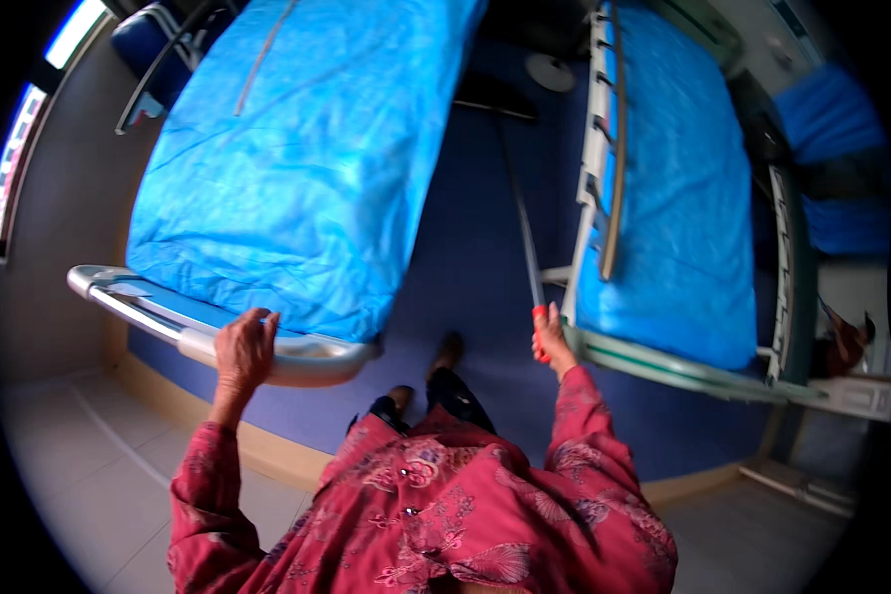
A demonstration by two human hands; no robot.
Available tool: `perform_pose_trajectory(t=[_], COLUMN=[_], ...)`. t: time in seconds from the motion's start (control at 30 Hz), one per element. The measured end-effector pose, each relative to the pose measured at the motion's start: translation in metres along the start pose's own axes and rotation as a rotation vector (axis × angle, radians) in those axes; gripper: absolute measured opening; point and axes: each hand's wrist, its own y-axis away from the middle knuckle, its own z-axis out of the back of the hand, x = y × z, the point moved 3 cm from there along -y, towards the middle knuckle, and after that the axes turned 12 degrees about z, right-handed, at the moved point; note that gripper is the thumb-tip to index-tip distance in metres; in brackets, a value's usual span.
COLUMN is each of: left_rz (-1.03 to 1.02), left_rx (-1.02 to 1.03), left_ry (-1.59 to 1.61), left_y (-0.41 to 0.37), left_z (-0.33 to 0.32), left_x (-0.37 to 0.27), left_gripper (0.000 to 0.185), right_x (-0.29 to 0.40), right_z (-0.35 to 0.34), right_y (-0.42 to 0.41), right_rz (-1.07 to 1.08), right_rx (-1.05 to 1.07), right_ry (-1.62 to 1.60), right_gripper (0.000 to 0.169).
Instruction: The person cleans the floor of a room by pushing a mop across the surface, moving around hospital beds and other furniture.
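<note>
My right hand (553,338) is closed around the red grip (540,315) of a long-handled broom or mop. Its grey metal pole (526,223) runs away from me between two beds to a wide dark head (497,105) on the blue floor. Its type cannot be told in the shadow. My left hand (246,349) is curled over the top edge of a pale footboard (319,364), on the left bed. A wrinkled blue cover (289,185) lies over that bed's mattress.
A second blue-covered bed (676,200) stands at right, with a side rail (610,178) and green-striped footboard (661,364). A round pale base (549,72) stands on the floor beyond. Left are a dark blue chair (145,44) and a wall (67,193). Behind me, a beige strip (282,453) borders grey tiles (119,475).
</note>
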Motion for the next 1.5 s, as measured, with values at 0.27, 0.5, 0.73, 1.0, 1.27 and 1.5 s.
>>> perform_pose_trajectory(t=[0.27, 0.5, 0.73, 1.0, 1.27, 1.5], left_rz=[-0.082, -0.119, -0.071, 0.002, 0.001, 0.027], left_rx=[0.096, 0.112, 0.192, 0.197, 0.14, 0.067], left_ry=[-0.219, -0.136, -0.056, -0.033, 0.004, 0.066], left_y=[0.009, 0.008, 0.0, 0.0, -0.006, 0.002], left_z=[-0.004, -0.002, -0.007, -0.001, -0.001, 0.006], left_x=[0.001, 0.0, -0.003, -0.002, -0.006, 0.002], left_gripper=[0.034, 0.033, 0.026, 0.019, 0.015, 0.017], right_x=[-0.219, -0.312, -0.306, -0.155, 0.056, 0.089], right_z=[-0.007, -0.084, -0.086, -0.036, -0.062, -0.124], right_y=[0.271, 0.372, 0.332, 0.15, -0.09, -0.085], right_rz=[-0.114, -0.359, -0.401, -0.306, 0.237, 0.226], right_rx=[-0.138, -0.09, 0.001, -0.092, -0.094, 0.045], right_ry=[0.268, 0.405, 0.465, 0.014, -0.432, -0.348], right_gripper=[0.055, 0.049, 0.044, 0.034, 0.042, 0.048])
